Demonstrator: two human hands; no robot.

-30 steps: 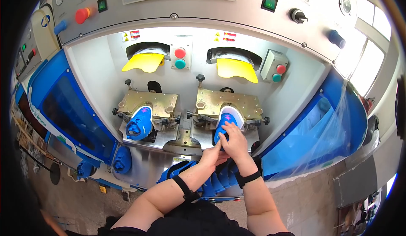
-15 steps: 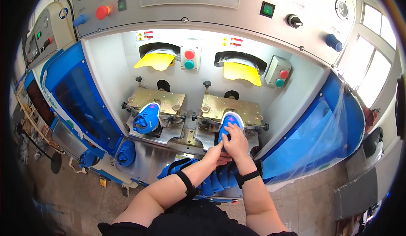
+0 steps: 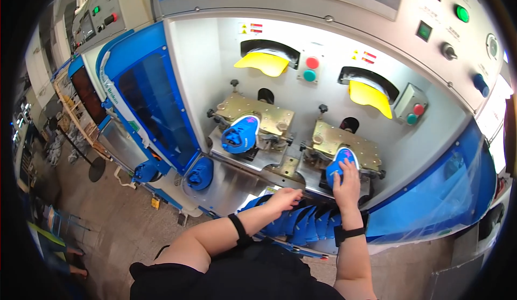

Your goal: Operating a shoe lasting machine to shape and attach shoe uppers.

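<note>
My right hand (image 3: 347, 186) lies over a blue shoe upper (image 3: 334, 168) with a white-edged toe, its thumb along the left side and its fingers across the top. That upper sits at the right-hand station's metal plate (image 3: 353, 143). My left hand (image 3: 284, 200) is apart from it, fingers curled, just above a row of blue shoe uppers (image 3: 307, 227); whether anything is between those fingertips is hidden. A second blue upper (image 3: 238, 136) rests toe-up at the left-hand station's plate (image 3: 245, 108), touched by neither hand.
Yellow flaps (image 3: 264, 63) hang from two slots in the machine's back wall. Red and green push buttons (image 3: 311, 69) stand beside them. Blue doors (image 3: 156, 98) flank the opening. Another blue upper (image 3: 200, 173) stands on the steel ledge (image 3: 223, 187) at the left.
My left hand has come off the right-hand upper and moved left, over the row. My right hand stays on that upper. The whole view has swung left, shifting the machine rightward.
</note>
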